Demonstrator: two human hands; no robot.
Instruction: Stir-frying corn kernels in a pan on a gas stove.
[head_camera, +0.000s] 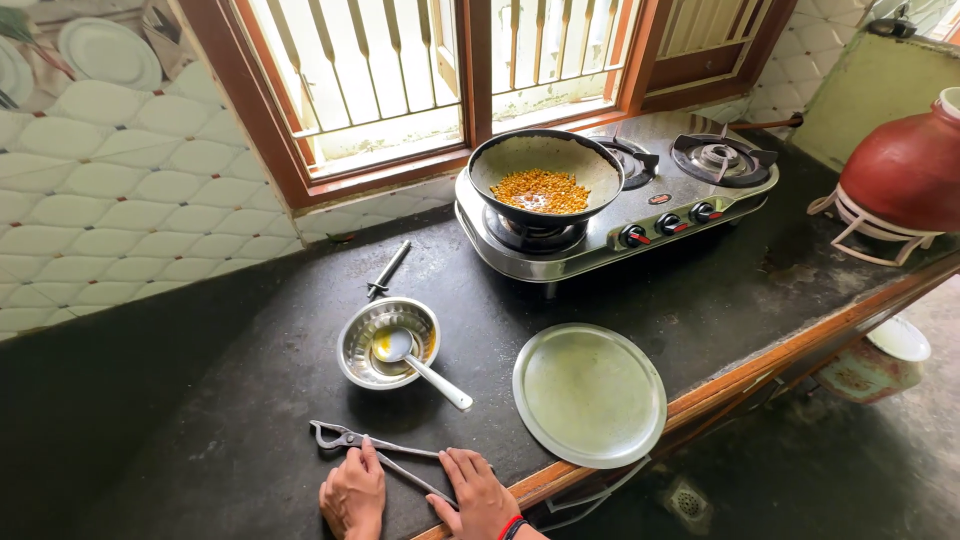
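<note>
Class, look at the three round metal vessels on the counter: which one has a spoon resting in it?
The small steel bowl, left of the flat plate. A white-handled spoon lies in it. The plate is bare, and the pan on the stove holds yellow grains.

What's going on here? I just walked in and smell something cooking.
A person has both hands on metal tongs lying on the dark counter: the left hand near the jaws end, the right hand on the handles. Behind them stand a small steel bowl with a spoon and a round steel plate. On the stove, a pan holds yellow grains.
</note>
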